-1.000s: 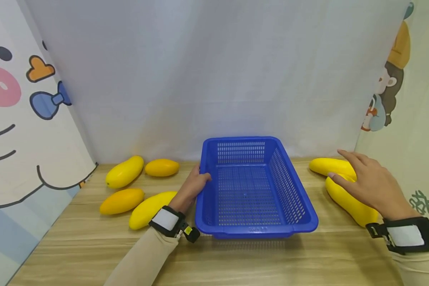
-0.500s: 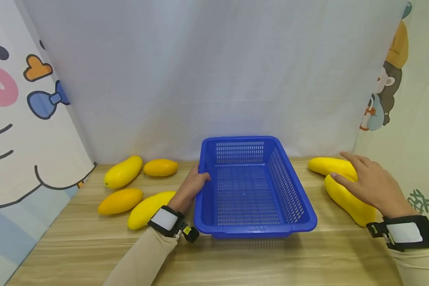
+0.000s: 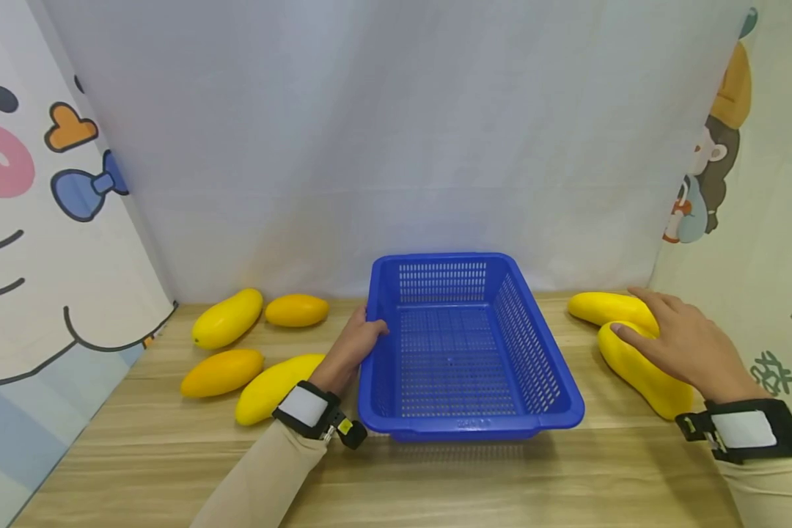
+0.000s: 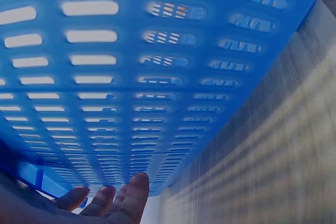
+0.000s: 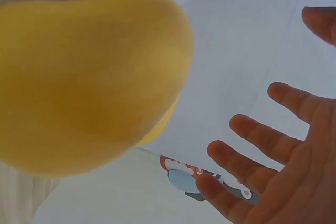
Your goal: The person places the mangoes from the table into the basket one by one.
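Observation:
A blue plastic basket [image 3: 458, 424] with slotted walls stands in the middle of the wooden table. My left hand [image 3: 353, 341] grips its left rim, thumb over the edge. The other fingers [image 4: 135, 195] lie along the basket's outer wall in the left wrist view. My right hand [image 3: 693, 345] hovers over two long, smooth yellow fruits on the right. The nearer fruit [image 3: 647, 378] lies under the thumb and palm; the farther fruit [image 3: 610, 308] is partly hidden by the hand. In the right wrist view, the fingers are spread apart from the near fruit [image 5: 94, 82].
Left of the basket lie several yellow fruits: a large pale one [image 3: 229, 319], a small orange-yellow one [image 3: 297, 310], another orange-yellow one [image 3: 222, 372], and one [image 3: 273, 392] beside my left wrist. A white cloth [image 3: 435, 147] hangs behind the table, with printed sheets at both sides.
My right hand has dropped slightly towards the two fruits, its raised index finger coming down. The left hand and the basket hold their place; the view shifts a little.

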Available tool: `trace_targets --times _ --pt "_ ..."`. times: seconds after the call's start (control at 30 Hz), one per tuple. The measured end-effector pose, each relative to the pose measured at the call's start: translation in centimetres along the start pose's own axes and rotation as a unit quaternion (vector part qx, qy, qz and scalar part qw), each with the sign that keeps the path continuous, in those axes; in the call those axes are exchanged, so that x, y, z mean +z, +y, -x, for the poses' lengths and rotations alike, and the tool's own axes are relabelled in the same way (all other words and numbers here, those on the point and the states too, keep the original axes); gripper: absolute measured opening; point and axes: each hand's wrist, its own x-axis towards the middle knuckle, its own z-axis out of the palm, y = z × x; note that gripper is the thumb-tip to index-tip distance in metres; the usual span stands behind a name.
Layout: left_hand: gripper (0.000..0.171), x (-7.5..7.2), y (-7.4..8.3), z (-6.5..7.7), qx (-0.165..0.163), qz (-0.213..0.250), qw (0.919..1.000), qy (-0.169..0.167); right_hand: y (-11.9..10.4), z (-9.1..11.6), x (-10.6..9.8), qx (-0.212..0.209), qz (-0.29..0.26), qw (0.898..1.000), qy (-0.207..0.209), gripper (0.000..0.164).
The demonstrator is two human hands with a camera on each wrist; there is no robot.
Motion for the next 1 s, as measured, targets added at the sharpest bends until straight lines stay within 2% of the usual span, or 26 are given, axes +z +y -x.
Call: trace_targets --times 0.5,0.83,1.0 --pt "0.065 0.1 0.1 0.1 -0.005 -0.015 0.9998 0.012 0.6 -0.1 1.2 -0.009 0.019 0.999 -0.032 0.084" --pt "0.068 0.0 0.0 0.1 -0.006 -0.007 0.9999 0.007 0.8 -0.2 1.6 0.010 0.025 0.998 -0.063 0.087" --pt "0.069 0.0 0.0 0.1 -0.005 -0.014 0.9999 0.006 0.6 -0.2 1.6 0.011 0.026 0.998 -0.062 0.087"
